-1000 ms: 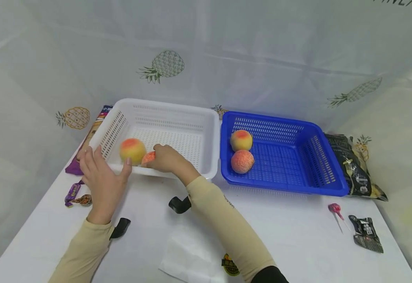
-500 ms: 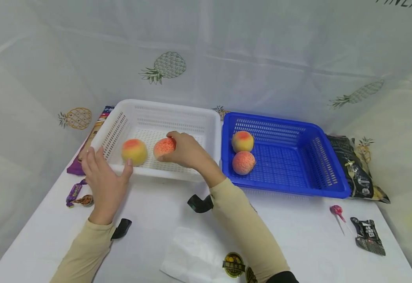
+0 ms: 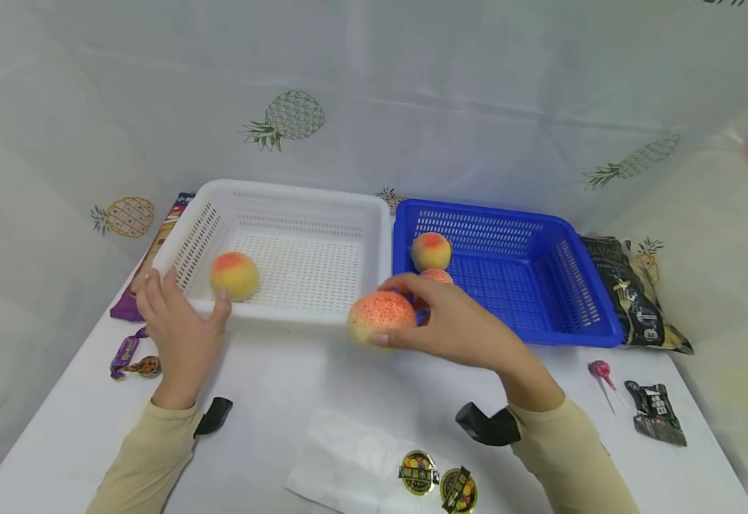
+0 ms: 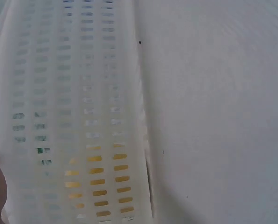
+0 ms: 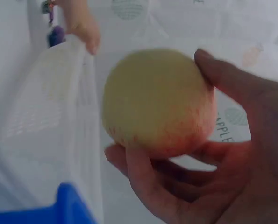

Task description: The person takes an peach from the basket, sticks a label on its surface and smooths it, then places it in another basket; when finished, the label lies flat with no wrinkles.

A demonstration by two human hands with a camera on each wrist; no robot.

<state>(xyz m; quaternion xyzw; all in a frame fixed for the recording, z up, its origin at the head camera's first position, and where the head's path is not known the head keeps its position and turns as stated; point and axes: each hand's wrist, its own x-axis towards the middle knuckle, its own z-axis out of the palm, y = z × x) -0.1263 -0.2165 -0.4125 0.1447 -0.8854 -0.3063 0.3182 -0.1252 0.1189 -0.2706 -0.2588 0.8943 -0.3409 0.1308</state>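
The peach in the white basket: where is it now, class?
In the head view, the peach lies toward the left end of the white basket, near its front rim, beside the left hand.

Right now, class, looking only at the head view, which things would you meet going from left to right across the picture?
Purple-wrapped candy, left hand, peach in the white basket, speckled peach, right hand holding it, pink lollipop, small black packet.
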